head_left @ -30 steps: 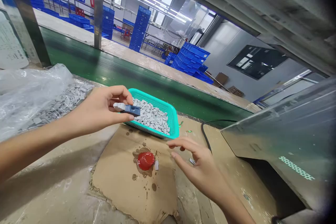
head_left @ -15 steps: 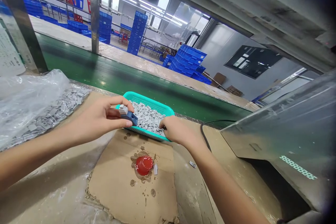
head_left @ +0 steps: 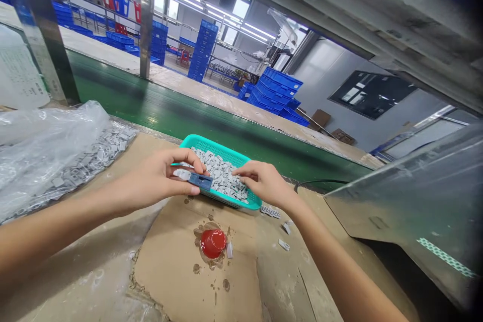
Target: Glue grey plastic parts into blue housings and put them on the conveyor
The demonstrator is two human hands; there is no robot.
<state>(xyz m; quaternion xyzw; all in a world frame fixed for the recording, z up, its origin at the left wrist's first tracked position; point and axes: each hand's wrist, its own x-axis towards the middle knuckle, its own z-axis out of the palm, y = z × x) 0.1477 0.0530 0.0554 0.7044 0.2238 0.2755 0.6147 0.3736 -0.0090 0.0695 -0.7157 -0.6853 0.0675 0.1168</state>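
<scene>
My left hand (head_left: pixel 166 173) holds a dark blue piece (head_left: pixel 200 180) with a light grey part (head_left: pixel 182 175) at its near end, over the left side of a teal basket (head_left: pixel 253 205). The basket is full of small light grey pieces (head_left: pixel 222 173). My right hand (head_left: pixel 266 183) is over the basket's right side, thumb and index finger drawn together; whatever lies between the fingertips is too small to make out. A red cup-like object (head_left: pixel 213 243) sits on wet cardboard (head_left: pixel 196 292), with one grey piece (head_left: pixel 230 250) beside it.
Clear plastic (head_left: pixel 49 136) and many grey pieces (head_left: pixel 101 158) lie at the left. More pieces (head_left: pixel 284 245) lie right of the cardboard. A green conveyor (head_left: pixel 169 105) runs behind the basket. A metal panel (head_left: pixel 407 181) stands at the right, with a black cable (head_left: pixel 320 181) beside it.
My right hand has lifted from among the basket's pieces, its fingertips now visible. My left hand has turned the dark blue piece flatter. The view has shifted slightly.
</scene>
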